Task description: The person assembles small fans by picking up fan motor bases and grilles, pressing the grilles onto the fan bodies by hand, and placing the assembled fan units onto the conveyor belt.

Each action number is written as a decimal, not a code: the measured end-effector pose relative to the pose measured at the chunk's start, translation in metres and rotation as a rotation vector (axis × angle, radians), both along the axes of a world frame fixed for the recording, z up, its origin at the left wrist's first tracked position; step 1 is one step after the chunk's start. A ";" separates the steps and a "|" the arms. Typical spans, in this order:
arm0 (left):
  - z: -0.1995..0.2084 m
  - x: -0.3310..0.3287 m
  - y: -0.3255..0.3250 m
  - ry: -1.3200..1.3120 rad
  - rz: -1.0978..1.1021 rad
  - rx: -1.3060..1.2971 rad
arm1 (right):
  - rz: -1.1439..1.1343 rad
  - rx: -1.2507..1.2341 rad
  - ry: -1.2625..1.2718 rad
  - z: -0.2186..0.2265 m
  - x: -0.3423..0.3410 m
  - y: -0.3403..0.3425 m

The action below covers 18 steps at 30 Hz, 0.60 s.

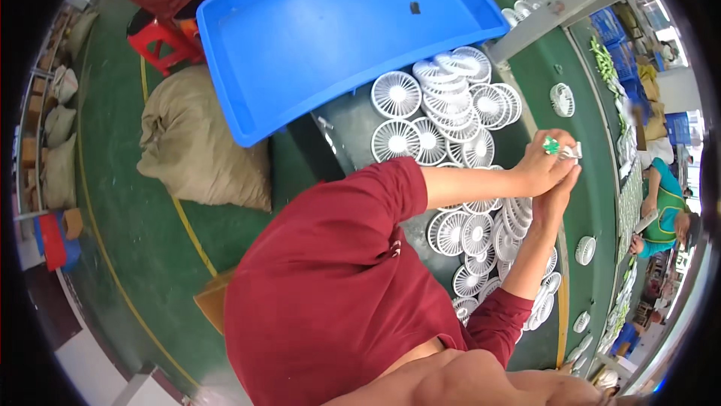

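My hands are close together over the green conveyor belt (593, 207). My left hand (547, 166) is closed, with a small bright green piece (552, 145) showing at its fingers. A small white part (572, 152) sticks out at the fingertips; its exact kind is too small to make out. Pressed up just below is my right hand (557, 190), its fingers closed against the left hand and the white part. Beneath and beside my forearms lie heaps of round white fan grilles (396, 94), partly hidden by my arms.
A large blue tray (330, 30) sits beyond the grilles, by a grey metal post (571, 4). More grilles (562, 99) ride on the belt. A stuffed sack (203, 135) and a red stool (161, 44) stand on the floor. Across the line works a person in teal (661, 207).
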<state>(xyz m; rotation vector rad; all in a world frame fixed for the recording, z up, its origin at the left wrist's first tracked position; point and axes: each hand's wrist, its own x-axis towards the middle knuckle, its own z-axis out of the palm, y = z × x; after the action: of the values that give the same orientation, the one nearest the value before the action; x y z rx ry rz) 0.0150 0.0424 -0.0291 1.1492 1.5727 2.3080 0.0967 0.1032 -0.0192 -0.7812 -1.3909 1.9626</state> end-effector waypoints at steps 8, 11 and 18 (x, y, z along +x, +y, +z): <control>-0.006 -0.002 0.006 0.271 -0.483 -0.332 | -0.259 1.043 -0.616 -0.007 0.089 0.118; -0.015 -0.008 0.003 0.257 -0.448 -0.326 | -0.402 1.395 -0.958 -0.031 0.124 0.135; -0.011 -0.023 0.003 0.247 -0.405 -0.448 | 0.042 1.256 -0.779 -0.022 0.105 0.037</control>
<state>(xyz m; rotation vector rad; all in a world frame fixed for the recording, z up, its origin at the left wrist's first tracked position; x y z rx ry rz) -0.0082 0.0452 -0.0401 1.4929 1.6288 1.5131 0.2016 0.1399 -0.0413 -0.8360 -2.5945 0.4158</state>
